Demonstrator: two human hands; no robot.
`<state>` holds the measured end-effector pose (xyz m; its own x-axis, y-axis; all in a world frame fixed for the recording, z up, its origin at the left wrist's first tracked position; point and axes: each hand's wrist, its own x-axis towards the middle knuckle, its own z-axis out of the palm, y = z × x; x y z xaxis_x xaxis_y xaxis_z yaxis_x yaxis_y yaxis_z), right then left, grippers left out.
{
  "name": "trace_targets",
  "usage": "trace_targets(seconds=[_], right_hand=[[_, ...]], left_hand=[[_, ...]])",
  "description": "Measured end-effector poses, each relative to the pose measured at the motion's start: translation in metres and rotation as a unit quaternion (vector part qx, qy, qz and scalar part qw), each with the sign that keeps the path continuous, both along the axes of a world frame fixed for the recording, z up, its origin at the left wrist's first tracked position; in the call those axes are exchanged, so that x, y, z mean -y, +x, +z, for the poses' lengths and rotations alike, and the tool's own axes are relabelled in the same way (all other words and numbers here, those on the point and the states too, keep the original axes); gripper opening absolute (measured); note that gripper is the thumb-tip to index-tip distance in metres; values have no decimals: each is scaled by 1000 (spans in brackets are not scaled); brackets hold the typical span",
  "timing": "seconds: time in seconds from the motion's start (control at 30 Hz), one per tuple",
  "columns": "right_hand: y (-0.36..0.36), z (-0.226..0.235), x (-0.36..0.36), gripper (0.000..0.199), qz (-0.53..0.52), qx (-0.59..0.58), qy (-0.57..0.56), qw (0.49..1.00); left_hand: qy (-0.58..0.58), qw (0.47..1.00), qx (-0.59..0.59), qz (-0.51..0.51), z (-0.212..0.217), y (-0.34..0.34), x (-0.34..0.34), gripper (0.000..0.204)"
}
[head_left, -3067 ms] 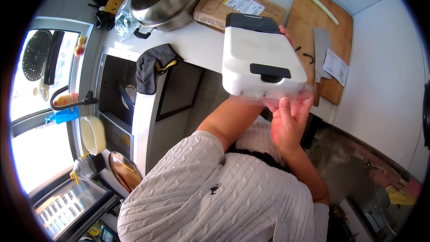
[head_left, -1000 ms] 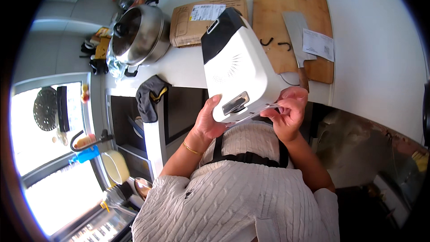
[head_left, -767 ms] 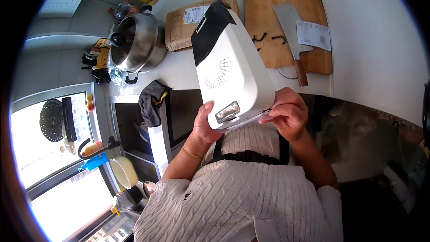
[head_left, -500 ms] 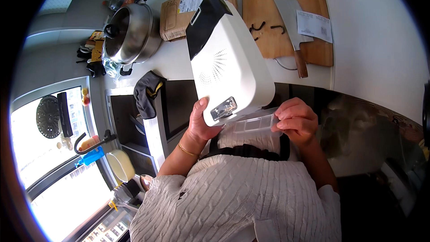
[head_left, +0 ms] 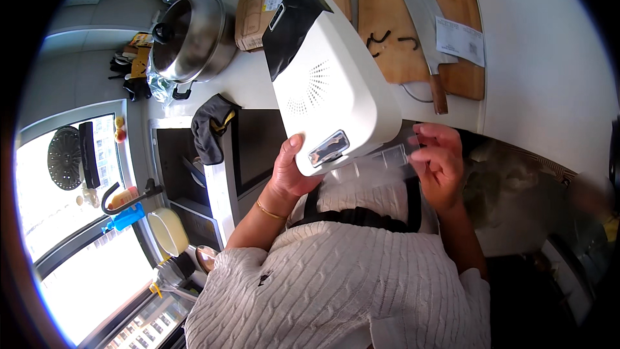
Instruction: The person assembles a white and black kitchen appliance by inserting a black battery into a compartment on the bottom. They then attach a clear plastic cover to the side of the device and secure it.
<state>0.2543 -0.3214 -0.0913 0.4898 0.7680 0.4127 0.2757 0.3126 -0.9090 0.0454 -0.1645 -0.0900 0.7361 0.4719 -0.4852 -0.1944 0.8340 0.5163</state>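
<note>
A white appliance with a black end [head_left: 336,84], ringed vent holes and a shiny metallic window, hangs tilted in front of my chest. My left hand [head_left: 284,171] grips its lower end, thumb on the side near the window and the other fingers hidden beneath. Below the appliance's lower right edge is a clear plastic tray [head_left: 378,163] with divided sections. My right hand [head_left: 442,167] pinches the tray's right edge between thumb and fingers. Whether the tray is joined to the appliance is hard to see.
Beyond lie a cardboard box [head_left: 253,24], a steel pot [head_left: 205,42] and a wooden board [head_left: 382,61] bearing a cleaver [head_left: 426,32], a paper slip [head_left: 460,40] and black curved pieces. A dark cloth [head_left: 212,132] drapes the counter edge. A blurred pinkish shape [head_left: 590,195] shows far right.
My right hand has shifted slightly, its fingers spreading more at the tray's edge, and the tray has tilted. The appliance has turned a little in my left hand. A blurred shape has appeared far right.
</note>
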Motion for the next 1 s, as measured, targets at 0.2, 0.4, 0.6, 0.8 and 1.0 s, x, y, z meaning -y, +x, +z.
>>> trace_targets(seconds=[0.2,0.4,0.6,0.8,1.0], right_hand=[[-22,-10,-2,50,92,-297,-28,950],[-36,14,-27,49,72,-350,-77,931],[-17,13,-33,35,99,-451,-200,864],[-10,4,-34,31,163,-579,-79,795],[-13,-2,-34,32,155,-568,-124,799]], left_hand=[[6,999,11,45,6,18,8,65],[-5,997,-9,82,7,26,15,66],[-5,996,-8,84,-5,17,12,73],[11,995,-7,95,1,18,9,64],[0,995,-7,102,-4,15,8,66]])
